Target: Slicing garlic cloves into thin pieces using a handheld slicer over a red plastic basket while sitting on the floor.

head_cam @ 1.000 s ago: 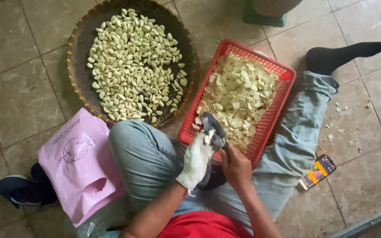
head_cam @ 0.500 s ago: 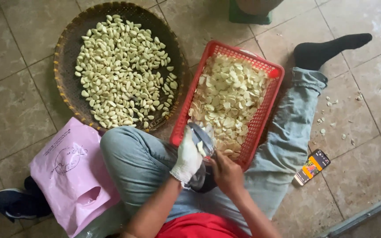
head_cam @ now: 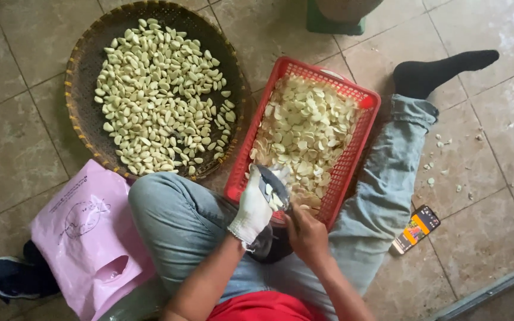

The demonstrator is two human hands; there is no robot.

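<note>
A dark knife blade is steadied by the closed fingers of the white-gloved left hand, while the handle end is gripped by the bare right hand, just over the near edge of a red plastic basket filled with pale garlic slices. To the left, whole peeled cloves are held in a round woven tray on the tiled floor. A pink plastic bag is laid beside the left knee, and a phone by the right leg.

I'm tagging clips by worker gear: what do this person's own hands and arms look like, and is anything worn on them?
The left hand wears a white knitted work glove with a ribbed cuff ending at the wrist. The right hand is bare, with no glove. Both forearms are uncovered, with no sleeves reaching them; no watch, ring or bracelet is visible in the head view.
</note>
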